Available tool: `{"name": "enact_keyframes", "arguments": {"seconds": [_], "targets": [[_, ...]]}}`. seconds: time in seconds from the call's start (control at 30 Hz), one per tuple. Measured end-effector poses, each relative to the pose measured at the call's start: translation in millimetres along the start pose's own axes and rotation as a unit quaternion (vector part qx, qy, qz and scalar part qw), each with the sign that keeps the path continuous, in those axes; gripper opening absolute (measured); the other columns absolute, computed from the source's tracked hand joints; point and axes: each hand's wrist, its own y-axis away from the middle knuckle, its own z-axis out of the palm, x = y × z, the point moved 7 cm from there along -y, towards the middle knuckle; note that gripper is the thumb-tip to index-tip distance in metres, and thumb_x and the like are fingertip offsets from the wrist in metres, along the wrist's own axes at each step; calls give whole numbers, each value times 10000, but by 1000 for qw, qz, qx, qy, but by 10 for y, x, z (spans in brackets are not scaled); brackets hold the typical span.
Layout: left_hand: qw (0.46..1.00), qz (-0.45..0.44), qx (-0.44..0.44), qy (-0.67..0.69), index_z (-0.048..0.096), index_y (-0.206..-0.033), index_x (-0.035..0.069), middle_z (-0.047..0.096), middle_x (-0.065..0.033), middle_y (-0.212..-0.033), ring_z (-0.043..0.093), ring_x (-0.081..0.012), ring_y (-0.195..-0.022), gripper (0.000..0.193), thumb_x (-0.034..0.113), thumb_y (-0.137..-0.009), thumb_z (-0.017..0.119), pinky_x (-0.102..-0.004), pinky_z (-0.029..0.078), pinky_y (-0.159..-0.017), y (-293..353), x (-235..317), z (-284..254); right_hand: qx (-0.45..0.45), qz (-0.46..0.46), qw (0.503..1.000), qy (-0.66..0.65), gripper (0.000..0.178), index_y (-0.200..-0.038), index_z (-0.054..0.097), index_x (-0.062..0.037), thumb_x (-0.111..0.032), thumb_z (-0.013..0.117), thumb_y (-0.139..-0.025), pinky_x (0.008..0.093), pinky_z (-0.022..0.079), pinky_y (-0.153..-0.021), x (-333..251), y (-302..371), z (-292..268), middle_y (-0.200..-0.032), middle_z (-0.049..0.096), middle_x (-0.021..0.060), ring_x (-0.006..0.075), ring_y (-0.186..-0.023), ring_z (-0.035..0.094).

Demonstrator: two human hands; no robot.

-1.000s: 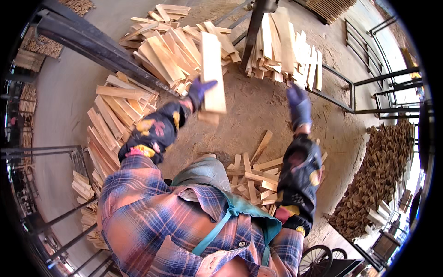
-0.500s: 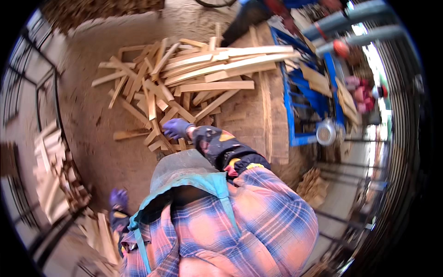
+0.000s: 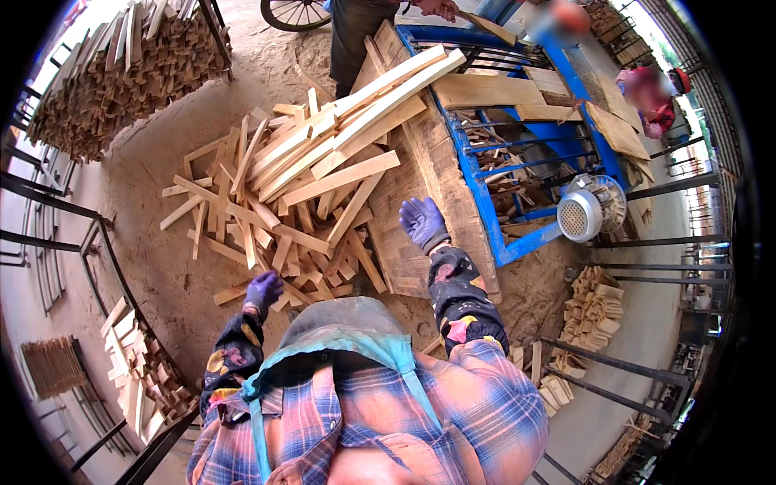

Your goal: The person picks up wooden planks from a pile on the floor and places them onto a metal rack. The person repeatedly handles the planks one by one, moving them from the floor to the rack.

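Observation:
A loose heap of short wooden slats lies on the dirt floor in front of me, with longer planks leaning across its top. My left hand, in a purple glove, hangs low over the near edge of the heap with its fingers curled and nothing in it. My right hand, also gloved purple, is raised with fingers apart above a wide rough board beside the heap, and holds nothing.
A blue metal saw frame with a round grey motor stands to the right. Stacked slats fill a rack at upper left. Black metal rails run along the left. Another person stands at the top; small slat stacks sit at right.
My view has swung round from one pile to this heap by the blue frame. The slat my left hand held a second ago is gone; both hands are now empty.

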Motion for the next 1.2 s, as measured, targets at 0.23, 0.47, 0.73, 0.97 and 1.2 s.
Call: {"name": "enact_keyframes", "arguments": {"seconds": [0.23,0.47,0.73,0.97,1.2], "targets": [[986,-146,40,-72,570,-1097,61,636,-104,-862,619,-219,-707,268,204,-874,610,-330,506,-596,395,-1019,266,-101,7,995,-3,534,-1174,560,-128,-540,599,-836,477,502,-872,-679,-918,685,-1185,608,117,308,-1038,605],[983,-161,86,-36,518,-1226,89,655,-128,-929,613,-214,-686,375,231,-891,609,-348,517,-600,717,-1072,331,-47,-111,991,-52,508,-1206,543,-103,-431,654,-835,486,492,-915,-1654,-1891,1492,-1175,608,132,319,-1077,580],[989,-123,79,9,504,-1199,121,633,-136,-1014,621,-259,-805,348,303,-909,569,-365,500,-640,747,-1264,-366,-123,-38,990,55,312,-1105,583,-75,-276,643,-873,356,538,-778,443,-1555,1813,-970,639,72,245,-853,618],[982,-60,-28,178,481,-1281,188,623,-83,-1123,601,-251,-964,422,425,-933,481,-379,493,-786,625,615,210,-127,109,970,178,352,-1047,612,52,-259,637,-886,311,529,-782,2363,-757,1230,-965,656,129,206,-811,638],[914,171,-194,-313,500,-1271,20,611,-95,-1161,582,-199,-1062,366,200,-954,530,-315,458,-903,800,1009,679,-234,123,855,446,305,-1099,585,-33,-261,605,-897,279,476,-564,2630,623,2059,-864,651,50,137,-640,586]]}}
